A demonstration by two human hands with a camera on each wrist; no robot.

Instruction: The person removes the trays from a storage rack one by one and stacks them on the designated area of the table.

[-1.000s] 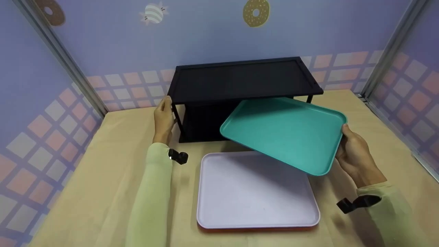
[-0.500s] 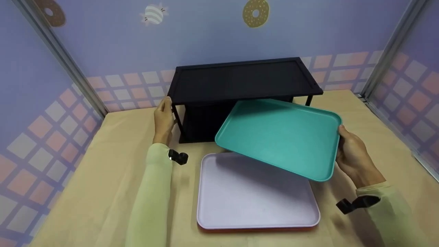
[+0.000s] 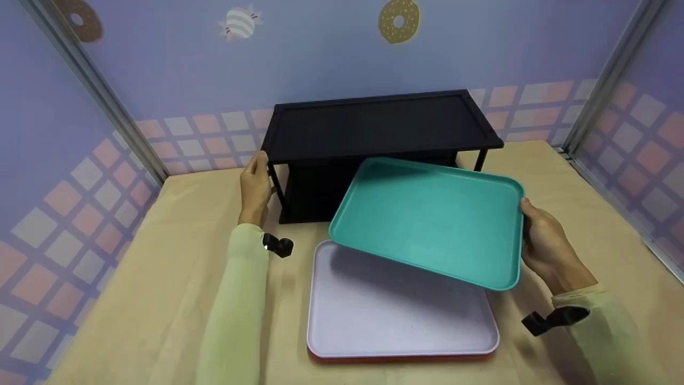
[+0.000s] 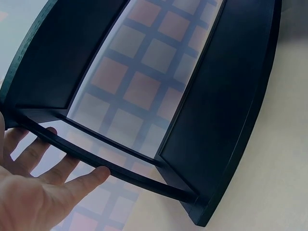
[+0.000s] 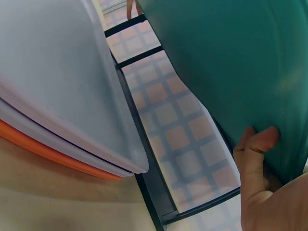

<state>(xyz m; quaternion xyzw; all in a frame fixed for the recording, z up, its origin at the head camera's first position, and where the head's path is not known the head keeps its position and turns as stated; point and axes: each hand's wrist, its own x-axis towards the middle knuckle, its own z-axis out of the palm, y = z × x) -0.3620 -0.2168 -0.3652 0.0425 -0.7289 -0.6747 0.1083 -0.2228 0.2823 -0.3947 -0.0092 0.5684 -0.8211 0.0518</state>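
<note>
My right hand [image 3: 550, 246] pinches the right short edge of a teal serving tray [image 3: 427, 219], its thumb on the upper side. In the right wrist view, fingertips [image 5: 263, 139] press the underside of the teal tray [image 5: 231, 57]. Tilted, the tray hangs over the lavender tray [image 3: 401, 315], its far edge just in front of the rack's opening. My left hand [image 3: 255, 187] holds the front left post and corner of a black two-tier rack [image 3: 374, 128]. In the left wrist view, its fingers [image 4: 62, 171] lie along the rack's post [image 4: 144, 183]; the thumb is mostly out of frame.
Under the lavender tray, the right wrist view shows another lavender tray [image 5: 96, 161] and an orange tray [image 5: 53, 154]. The rack stands near the patterned back wall [image 3: 331, 53]. Side walls [image 3: 53, 214] enclose the cloth-covered table [image 3: 176, 278].
The teal tray has moved toward me and slightly left, out from beneath the rack's top shelf, with my right hand moving along. My left hand and the rack have stayed in place.
</note>
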